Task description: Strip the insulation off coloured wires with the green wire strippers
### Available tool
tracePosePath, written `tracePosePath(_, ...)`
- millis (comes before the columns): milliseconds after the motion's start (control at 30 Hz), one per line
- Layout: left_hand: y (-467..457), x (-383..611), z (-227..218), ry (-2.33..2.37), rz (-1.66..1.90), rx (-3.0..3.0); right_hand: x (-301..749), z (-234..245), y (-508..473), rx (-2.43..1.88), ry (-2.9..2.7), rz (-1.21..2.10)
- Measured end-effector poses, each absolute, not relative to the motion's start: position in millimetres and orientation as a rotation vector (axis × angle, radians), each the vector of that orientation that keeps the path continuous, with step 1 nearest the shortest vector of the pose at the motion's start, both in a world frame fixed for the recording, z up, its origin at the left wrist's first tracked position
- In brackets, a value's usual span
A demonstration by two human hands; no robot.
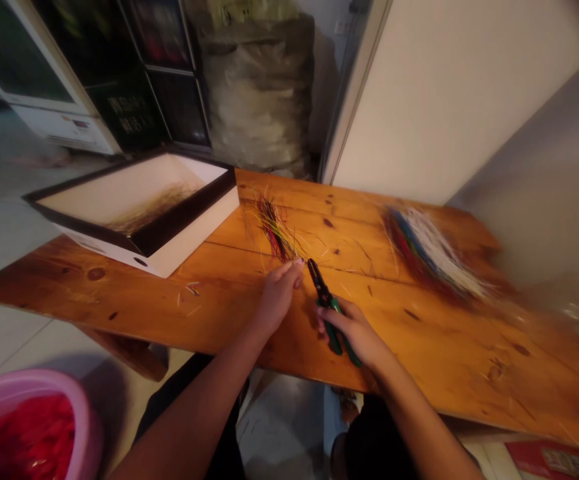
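Far-left lettering [132, 115] blurred. Left box [199, 230]: strands [154, 210]. Near-left basin [44, 378]: red material [29, 433]. Right hand [353, 328] grips pliers [323, 293]; left hand [279, 290] clenched by wires [273, 230], contents unclear.

So the table's [214, 317] just plain orangey-brown wood planks, dark knots all over. White box with a black rim [199, 229] sits toward the left end. Around the middle there's a smallish bunch of mixed-colour wires [275, 230], then a bigger, kinda blurry white, blue and red bundle [434, 253] off to the right. Little scraps [192, 289] scattered about too.
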State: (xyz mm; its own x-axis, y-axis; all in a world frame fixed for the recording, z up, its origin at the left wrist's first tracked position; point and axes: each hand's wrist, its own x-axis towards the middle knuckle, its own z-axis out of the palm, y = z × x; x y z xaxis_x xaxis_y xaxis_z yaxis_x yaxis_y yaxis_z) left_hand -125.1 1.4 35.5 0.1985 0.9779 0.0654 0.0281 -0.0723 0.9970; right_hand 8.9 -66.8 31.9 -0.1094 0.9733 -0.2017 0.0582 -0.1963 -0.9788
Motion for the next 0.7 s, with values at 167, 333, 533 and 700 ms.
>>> tracePosePath(167,1.5,-125.4,36.5,1.056,1.092,1.39,9.3,29.2,-66.9,-1.446,-1.298,1.328)
tracePosePath(333,2.4,-125.2,34.7,1.025,1.094,1.403,7.4,28.9,-65.2,-1.576,-1.378,1.132)
tracePosePath(533,-4.1,-117.6,32.4,1.044,1.107,1.294,16.5,22.4,-61.1,-1.581,-1.313,1.136)
tracePosePath(700,-12.6,-110.5,32.4,1.099,1.219,1.226,26.1,23.0,-56.7,-1.527,-1.192,1.176)
